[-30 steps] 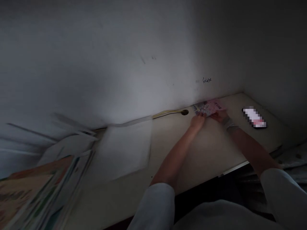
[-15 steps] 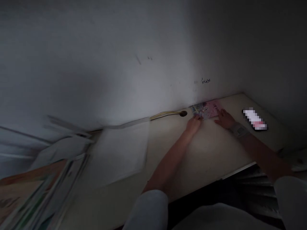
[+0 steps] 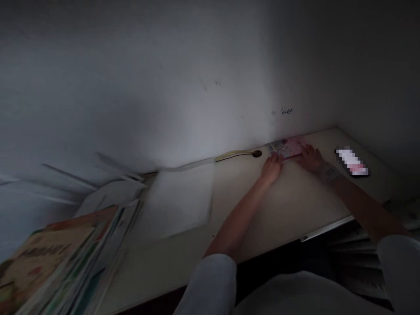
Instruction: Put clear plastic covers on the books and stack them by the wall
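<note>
A thin pink and grey picture book (image 3: 291, 148) lies against the wall at the far edge of the desk, its printed cover facing up. The fingers of my left hand (image 3: 273, 168) close over its near left corner. At its near right end, my right hand (image 3: 311, 158) has its fingers over the cover, the thumb side by the near edge. A grey band circles my right wrist. The undersides of both hands are hidden, and the dim light blurs the fingers.
A phone (image 3: 352, 162) with a blurred-out screen lies right of my right hand. Cables run into a round hole (image 3: 257, 154) in the desk (image 3: 262, 214). A white sheet (image 3: 183, 199) lies to the left, beside a stack of books (image 3: 62, 253). A wall (image 3: 197, 100) rises behind.
The view has shifted, bringing the book stack further in from the left. My right fingers have moved slightly over the picture book's edge. Both hands stay at the book.
</note>
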Demonstrator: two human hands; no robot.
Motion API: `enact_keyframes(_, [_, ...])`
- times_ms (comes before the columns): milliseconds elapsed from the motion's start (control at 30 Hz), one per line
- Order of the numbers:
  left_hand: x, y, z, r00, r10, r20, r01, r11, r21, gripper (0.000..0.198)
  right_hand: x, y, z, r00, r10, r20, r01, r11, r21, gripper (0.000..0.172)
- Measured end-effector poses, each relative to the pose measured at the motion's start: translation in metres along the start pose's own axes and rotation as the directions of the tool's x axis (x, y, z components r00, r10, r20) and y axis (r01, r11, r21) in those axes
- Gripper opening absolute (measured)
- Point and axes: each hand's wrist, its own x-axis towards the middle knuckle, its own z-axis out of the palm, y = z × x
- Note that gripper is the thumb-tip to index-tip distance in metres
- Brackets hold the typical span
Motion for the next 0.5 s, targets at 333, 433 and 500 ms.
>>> enact_keyframes(333, [-0.015,0.002,-0.015,0.998,-0.003,-0.061,0.001,1.000,-0.029,0.047,0.000,-0.013,-0.011,0.986,-0.107,-0.125,0.106,0.994,-0.018,0.071])
enact_keyframes(433, [-0.031,-0.002,-0.028,0.998,0.002,-0.058,-0.003,1.000,-0.018,0.051,-0.003,-0.022,-0.019,0.962,-0.169,-0.215,0.176,0.984,0.016,0.065])
enact_keyframes(500, [-0.053,-0.011,-0.044,0.999,0.039,-0.030,-0.039,0.999,0.009,0.050,-0.013,-0.033,-0.028,0.931,-0.239,-0.277,0.255,0.967,0.022,0.061])
